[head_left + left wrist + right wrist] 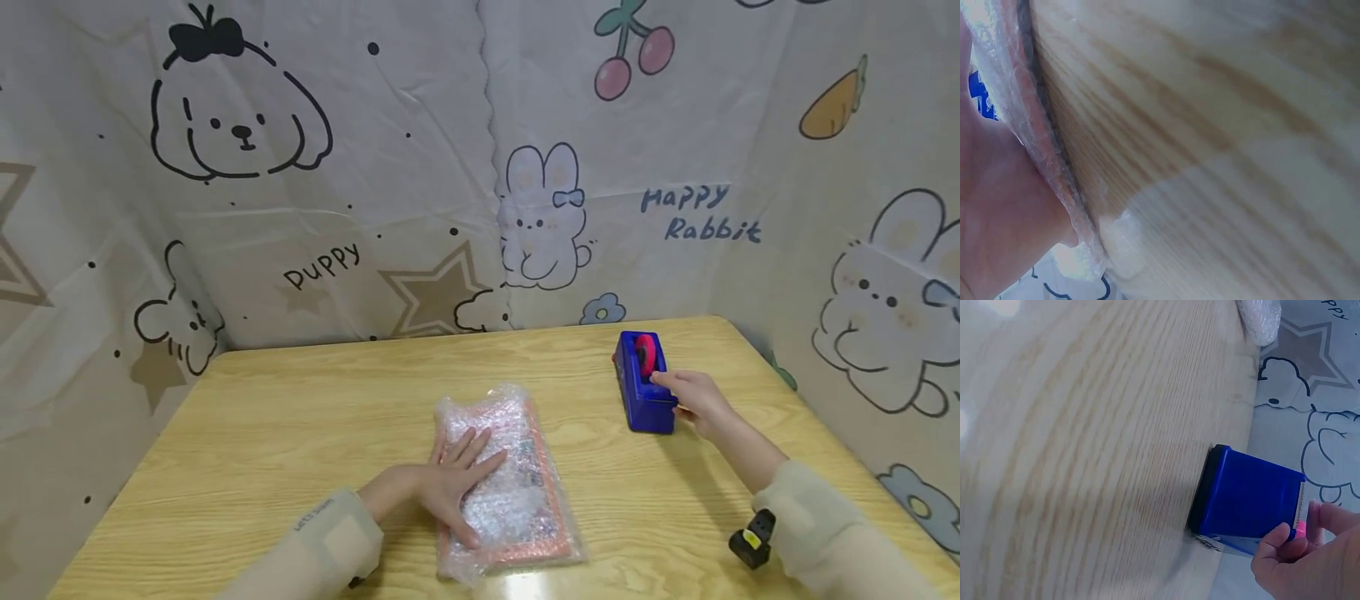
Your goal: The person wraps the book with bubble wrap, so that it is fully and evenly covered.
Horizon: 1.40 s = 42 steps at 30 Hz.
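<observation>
A flat pink-orange rectangular item in clear bubble wrap (517, 508) lies on the table. My left hand (453, 483) rests on it with fingers spread; in the left wrist view the wrapped edge (1054, 162) shows beside the palm. To the right stands a blue tape dispenser (647, 408) with a pink-red tape roll (645, 354) in it. My right hand (697, 400) holds the dispenser's front end by the cutter. In the right wrist view its fingers (1274, 540) curl at the dispenser's cutter corner; whether they pinch the tape's end cannot be told.
The wood-grain table (315, 408) reaches back to a hanging cloth (420, 167) printed with cartoon animals, which also runs along both sides. A small black device (752, 540) sits at the right wrist, by the sleeve.
</observation>
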Each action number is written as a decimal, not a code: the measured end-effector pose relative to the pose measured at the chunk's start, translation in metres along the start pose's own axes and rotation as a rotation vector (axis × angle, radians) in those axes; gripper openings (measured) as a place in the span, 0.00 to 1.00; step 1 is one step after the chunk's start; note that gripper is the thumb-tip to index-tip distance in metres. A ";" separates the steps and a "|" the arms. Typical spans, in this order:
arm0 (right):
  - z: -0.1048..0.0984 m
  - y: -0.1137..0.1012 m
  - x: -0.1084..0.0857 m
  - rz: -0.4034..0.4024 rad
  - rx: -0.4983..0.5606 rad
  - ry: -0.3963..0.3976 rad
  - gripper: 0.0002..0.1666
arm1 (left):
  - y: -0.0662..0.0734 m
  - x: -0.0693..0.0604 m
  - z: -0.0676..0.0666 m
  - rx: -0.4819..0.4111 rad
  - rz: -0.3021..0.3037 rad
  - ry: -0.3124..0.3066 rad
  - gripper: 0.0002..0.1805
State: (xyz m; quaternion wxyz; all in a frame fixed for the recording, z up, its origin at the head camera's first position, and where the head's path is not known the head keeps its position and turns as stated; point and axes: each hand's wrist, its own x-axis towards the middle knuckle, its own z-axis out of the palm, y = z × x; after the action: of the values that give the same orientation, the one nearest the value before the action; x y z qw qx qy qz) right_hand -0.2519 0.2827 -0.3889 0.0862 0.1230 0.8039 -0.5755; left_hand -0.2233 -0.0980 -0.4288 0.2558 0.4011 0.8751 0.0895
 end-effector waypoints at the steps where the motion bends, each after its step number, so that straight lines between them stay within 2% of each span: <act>1: 0.000 0.000 -0.001 0.003 0.018 0.001 0.24 | 0.001 0.000 0.000 -0.003 -0.002 -0.002 0.63; 4: 0.000 -0.004 -0.005 0.017 0.084 -0.020 0.22 | 0.001 -0.001 -0.002 -0.006 -0.006 -0.006 0.63; 8: 0.002 -0.008 -0.007 0.021 0.126 -0.046 0.29 | 0.001 -0.002 -0.004 -0.016 -0.002 -0.006 0.62; 10: 0.002 -0.009 -0.009 0.013 0.150 -0.032 0.29 | 0.001 -0.002 -0.005 -0.022 0.002 -0.004 0.62; 14: 0.004 -0.007 -0.014 -0.062 0.411 0.003 0.12 | 0.001 -0.001 -0.005 -0.005 -0.007 -0.002 0.62; 17: 0.007 -0.002 -0.018 -0.121 0.653 0.007 0.19 | 0.001 -0.001 -0.005 0.006 -0.016 -0.005 0.62; 20: 0.005 0.003 -0.022 -0.122 0.708 0.028 0.22 | 0.001 0.001 -0.004 0.004 -0.012 -0.007 0.62; 22: 0.001 0.006 -0.024 -0.099 0.653 0.033 0.21 | 0.001 0.002 -0.004 0.000 -0.003 -0.007 0.62; 24: -0.003 0.009 -0.025 -0.066 0.548 0.032 0.20 | 0.000 0.003 -0.003 -0.008 0.007 -0.005 0.62; 28: -0.010 0.018 -0.023 0.007 0.231 0.044 0.17 | -0.002 0.004 -0.001 -0.038 0.027 -0.013 0.64; 32: -0.012 0.028 -0.020 0.016 -0.028 0.081 0.16 | -0.001 0.004 0.000 -0.049 0.028 -0.015 0.63; 38: -0.009 0.040 -0.016 -0.030 -0.197 0.097 0.24 | 0.003 0.003 0.000 -0.034 0.019 -0.004 0.62; 42: -0.007 0.042 -0.012 0.011 -0.211 0.069 0.26 | 0.002 0.002 0.000 -0.023 0.010 -0.005 0.62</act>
State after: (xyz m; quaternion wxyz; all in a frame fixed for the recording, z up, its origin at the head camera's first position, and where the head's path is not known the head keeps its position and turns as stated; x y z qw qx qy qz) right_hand -0.2282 0.3010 -0.4216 0.0741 0.1377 0.8617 -0.4827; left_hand -0.2233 -0.0951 -0.4290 0.2623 0.4027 0.8713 0.0997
